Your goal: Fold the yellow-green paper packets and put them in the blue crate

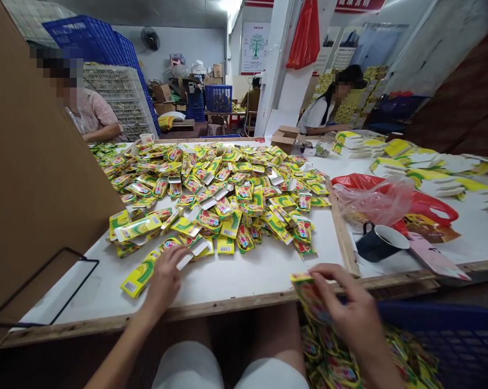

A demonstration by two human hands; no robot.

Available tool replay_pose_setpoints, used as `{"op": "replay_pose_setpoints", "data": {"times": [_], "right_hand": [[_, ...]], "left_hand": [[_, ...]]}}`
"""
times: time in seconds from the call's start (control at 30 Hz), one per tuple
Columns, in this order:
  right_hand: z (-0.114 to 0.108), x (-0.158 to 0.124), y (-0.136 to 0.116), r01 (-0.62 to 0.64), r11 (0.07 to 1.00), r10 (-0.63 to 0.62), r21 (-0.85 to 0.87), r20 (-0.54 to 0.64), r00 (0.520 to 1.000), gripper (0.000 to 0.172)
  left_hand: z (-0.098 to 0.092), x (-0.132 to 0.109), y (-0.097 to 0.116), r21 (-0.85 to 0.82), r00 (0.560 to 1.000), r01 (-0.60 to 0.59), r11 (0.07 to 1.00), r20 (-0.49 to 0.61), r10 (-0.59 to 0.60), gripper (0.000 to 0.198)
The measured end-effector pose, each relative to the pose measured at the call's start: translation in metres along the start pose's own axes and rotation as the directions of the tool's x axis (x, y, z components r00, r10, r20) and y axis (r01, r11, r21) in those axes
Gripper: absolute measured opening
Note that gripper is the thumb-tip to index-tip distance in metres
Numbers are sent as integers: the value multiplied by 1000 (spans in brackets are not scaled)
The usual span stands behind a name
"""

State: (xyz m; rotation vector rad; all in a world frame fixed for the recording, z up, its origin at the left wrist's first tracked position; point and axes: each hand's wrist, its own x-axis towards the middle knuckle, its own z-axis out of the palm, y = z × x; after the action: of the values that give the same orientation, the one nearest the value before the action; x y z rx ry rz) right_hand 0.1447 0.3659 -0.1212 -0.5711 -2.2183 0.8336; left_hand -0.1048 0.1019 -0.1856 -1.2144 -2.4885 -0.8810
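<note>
My left hand (165, 276) is at the near edge of the pile, its fingers curled over the upper end of a yellow box (138, 276). A white flap shows beside those fingertips, and the palm side is hidden. Between the thumb and fingers of my right hand (347, 302) is a small yellow, red and green packet (311, 297), held past the table edge. Below it, a blue basket (450, 329) holds many similar packets (333, 362). A broad heap of small yellow boxes and packets (227, 200) covers the middle of the white table (244, 275).
A cardboard box (49, 162) with a black wire frame (77, 259) stands at left. Beyond a wooden strip (343, 232) are a dark mug (381, 242), a red plastic bag (430, 205) and stacked flat cartons (434, 167). Other people sit across the table and further back.
</note>
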Motion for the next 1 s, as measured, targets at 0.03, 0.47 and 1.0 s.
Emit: {"op": "replay_pose_setpoints", "data": {"times": [0.03, 0.47, 1.0], "right_hand": [[-19, -2, 4, 16, 997, -17, -80, -14, 1000, 15], [68, -19, -24, -90, 961, 51, 262, 151, 987, 14], [130, -8, -10, -145, 857, 28, 495, 237, 971, 20]], "left_hand": [[-5, 2, -16, 120, 998, -3, 993, 64, -5, 56], [-7, 20, 10, -263, 973, 85, 961, 229, -24, 50], [61, -3, 80, -803, 966, 239, 546, 141, -216, 40]]}}
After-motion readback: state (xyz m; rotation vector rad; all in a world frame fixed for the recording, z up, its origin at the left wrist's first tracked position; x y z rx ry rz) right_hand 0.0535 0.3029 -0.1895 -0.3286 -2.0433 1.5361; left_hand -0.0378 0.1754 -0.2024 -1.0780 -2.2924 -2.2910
